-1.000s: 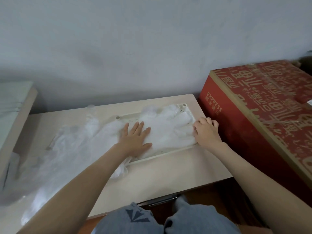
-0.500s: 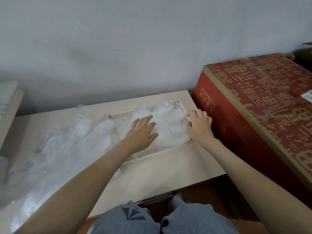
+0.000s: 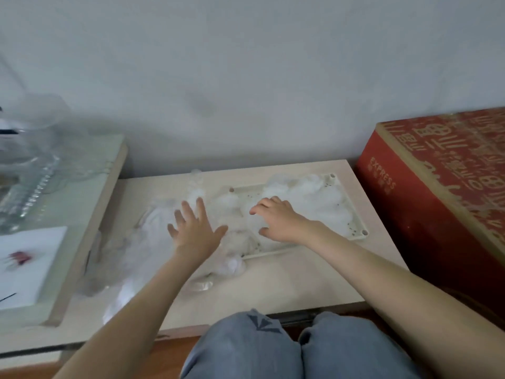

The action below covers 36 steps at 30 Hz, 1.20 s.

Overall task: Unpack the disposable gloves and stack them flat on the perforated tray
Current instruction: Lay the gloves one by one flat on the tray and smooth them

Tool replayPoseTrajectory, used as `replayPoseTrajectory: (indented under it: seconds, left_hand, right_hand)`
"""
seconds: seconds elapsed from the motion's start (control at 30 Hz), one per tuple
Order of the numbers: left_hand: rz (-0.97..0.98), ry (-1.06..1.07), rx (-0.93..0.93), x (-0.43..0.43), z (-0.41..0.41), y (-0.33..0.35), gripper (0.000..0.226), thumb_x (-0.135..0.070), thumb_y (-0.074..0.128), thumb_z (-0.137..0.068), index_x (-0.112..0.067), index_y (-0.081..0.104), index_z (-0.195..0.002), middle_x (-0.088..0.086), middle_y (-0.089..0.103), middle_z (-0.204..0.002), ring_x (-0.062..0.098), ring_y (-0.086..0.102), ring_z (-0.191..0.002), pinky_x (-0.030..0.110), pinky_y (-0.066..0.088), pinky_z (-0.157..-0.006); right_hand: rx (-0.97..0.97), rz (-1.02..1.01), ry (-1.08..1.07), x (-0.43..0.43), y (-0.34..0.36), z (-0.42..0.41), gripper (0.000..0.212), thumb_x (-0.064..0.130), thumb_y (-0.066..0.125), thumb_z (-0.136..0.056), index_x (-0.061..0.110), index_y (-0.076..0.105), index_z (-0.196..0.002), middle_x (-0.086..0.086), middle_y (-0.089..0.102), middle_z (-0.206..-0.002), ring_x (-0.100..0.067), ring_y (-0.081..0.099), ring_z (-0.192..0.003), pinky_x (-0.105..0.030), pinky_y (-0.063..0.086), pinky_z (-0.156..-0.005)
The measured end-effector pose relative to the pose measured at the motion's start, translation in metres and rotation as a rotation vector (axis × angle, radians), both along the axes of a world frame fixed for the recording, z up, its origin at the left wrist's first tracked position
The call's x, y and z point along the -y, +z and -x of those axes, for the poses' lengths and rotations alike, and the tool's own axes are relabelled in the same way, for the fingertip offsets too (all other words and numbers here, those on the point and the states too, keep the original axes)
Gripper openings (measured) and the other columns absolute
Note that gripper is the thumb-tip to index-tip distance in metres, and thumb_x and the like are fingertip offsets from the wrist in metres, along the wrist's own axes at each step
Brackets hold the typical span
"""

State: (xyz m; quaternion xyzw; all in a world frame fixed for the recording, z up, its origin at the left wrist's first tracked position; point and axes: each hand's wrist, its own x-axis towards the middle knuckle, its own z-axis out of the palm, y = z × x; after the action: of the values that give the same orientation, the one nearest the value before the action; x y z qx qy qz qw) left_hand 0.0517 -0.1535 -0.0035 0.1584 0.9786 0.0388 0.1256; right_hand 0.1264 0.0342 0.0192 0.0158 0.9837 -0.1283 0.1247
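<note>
On the table [image 3: 300, 283], left grip [image 3: 195, 231] has left the perforated tray [image 3: 352, 214] for the loose gloves [image 3: 153, 236] beside it: next fetch, I'd guess. Fingers spread, touching them, holding nothing. Meanwhile right grip [image 3: 276, 222] has moved onto the tray's stack [image 3: 306, 198], fingers bent; pinch or press, can't tell.

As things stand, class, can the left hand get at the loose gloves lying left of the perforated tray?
Probably yes. The left hand is spread open over the loose gloves, with nothing between them; the right hand is at the perforated tray, out of the way.
</note>
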Motion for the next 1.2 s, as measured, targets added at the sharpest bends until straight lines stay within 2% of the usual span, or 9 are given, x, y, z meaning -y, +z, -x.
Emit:
replayPoseTrajectory:
  seconds: [0.07, 0.13, 0.4, 0.7, 0.87, 0.97, 1.03, 1.1, 1.2]
  left_hand:
    - [-0.21, 0.06, 0.113, 0.015, 0.008, 0.004, 0.045, -0.033, 0.047, -0.098, -0.004, 0.041, -0.131, 0.023, 0.05, -0.13, 0.038, 0.049, -0.12, 0.037, 0.041, -0.089]
    - [-0.268, 0.071, 0.062, 0.026, 0.012, 0.009, 0.02, -0.017, 0.042, -0.098, -0.004, 0.056, -0.103, 0.019, 0.062, -0.107, 0.036, 0.058, -0.102, 0.032, 0.041, -0.073]
    - [-0.447, 0.203, 0.077, 0.036, 0.021, 0.033, 0.036, -0.036, 0.061, -0.089, -0.014, 0.043, -0.068, 0.003, 0.054, -0.071, 0.023, 0.051, -0.07, 0.03, 0.033, -0.056]
    - [-0.534, 0.198, 0.026, 0.045, 0.017, 0.043, 0.022, -0.016, 0.045, -0.092, -0.003, 0.055, -0.077, 0.006, 0.052, -0.068, 0.023, 0.046, -0.067, 0.03, 0.033, -0.059]
    - [-0.839, 0.288, -0.023, 0.037, 0.005, 0.081, 0.025, -0.017, 0.044, -0.089, -0.002, 0.057, -0.075, 0.009, 0.059, -0.063, 0.021, 0.049, -0.061, 0.03, 0.038, -0.057]
    - [-1.19, 0.309, 0.122, 0.026, 0.0, 0.116, 0.023, -0.013, 0.047, -0.091, -0.01, 0.05, -0.069, 0.001, 0.048, -0.063, 0.017, 0.043, -0.059, 0.024, 0.038, -0.052]
    - [-1.317, 0.242, 0.267, 0.018, -0.004, 0.133, 0.025, -0.018, 0.047, -0.096, -0.01, 0.055, -0.074, 0.002, 0.053, -0.07, 0.018, 0.049, -0.065, 0.021, 0.04, -0.054]
    - [-1.219, 0.07, 0.373, 0.011, -0.011, 0.146, 0.027, -0.027, 0.045, -0.1, -0.013, 0.061, -0.083, -0.004, 0.06, -0.073, 0.009, 0.059, -0.066, 0.017, 0.044, -0.057]
    - [-1.305, -0.167, 0.597, -0.002, -0.018, 0.147, 0.038, -0.039, 0.041, -0.096, -0.012, 0.063, -0.082, -0.003, 0.064, -0.072, 0.005, 0.061, -0.067, 0.02, 0.046, -0.061]
  right_hand:
    - [0.008, 0.023, 0.015, 0.016, 0.005, 0.01, 0.05, 0.025, 0.053, -0.093, 0.02, 0.039, -0.14, -0.003, 0.035, -0.144, -0.024, 0.025, -0.133, -0.034, 0.024, -0.103]
    - [0.008, 0.063, 0.006, 0.031, 0.009, 0.017, 0.049, 0.027, 0.054, -0.093, 0.019, 0.041, -0.139, -0.003, 0.035, -0.144, -0.024, 0.025, -0.134, -0.034, 0.024, -0.104]
    - [-0.005, 0.149, -0.069, 0.052, 0.026, 0.024, 0.051, 0.033, 0.058, -0.091, 0.017, 0.043, -0.138, -0.003, 0.04, -0.143, -0.023, 0.03, -0.134, -0.035, 0.029, -0.107]
    - [0.007, 0.368, -0.201, 0.049, 0.052, 0.014, 0.041, 0.031, 0.055, -0.094, 0.015, 0.051, -0.131, 0.0, 0.05, -0.133, -0.016, 0.049, -0.119, -0.022, 0.036, -0.089]
    - [0.014, 0.831, -0.407, 0.058, 0.06, 0.017, 0.029, 0.038, 0.049, -0.097, 0.013, 0.062, -0.104, -0.002, 0.062, -0.101, -0.014, 0.061, -0.087, -0.028, 0.048, -0.079]
    - [0.079, 1.129, -0.471, 0.058, 0.07, 0.019, 0.039, 0.044, 0.044, -0.099, 0.009, 0.061, -0.098, -0.008, 0.062, -0.091, -0.02, 0.063, -0.079, -0.031, 0.05, -0.075]
    - [0.189, 1.376, -0.439, 0.055, 0.077, 0.021, 0.055, 0.056, 0.042, -0.095, 0.006, 0.06, -0.107, -0.013, 0.063, -0.098, -0.026, 0.065, -0.086, -0.034, 0.051, -0.077]
    - [0.255, 1.57, -0.321, 0.052, 0.081, 0.025, 0.07, 0.065, 0.04, -0.09, 0.007, 0.056, -0.125, -0.014, 0.063, -0.112, -0.029, 0.065, -0.094, -0.04, 0.052, -0.084]
    - [0.163, 1.71, -0.136, 0.048, 0.086, 0.024, 0.062, 0.058, 0.047, -0.09, 0.011, 0.054, -0.131, -0.009, 0.058, -0.119, -0.025, 0.059, -0.099, -0.042, 0.047, -0.086]
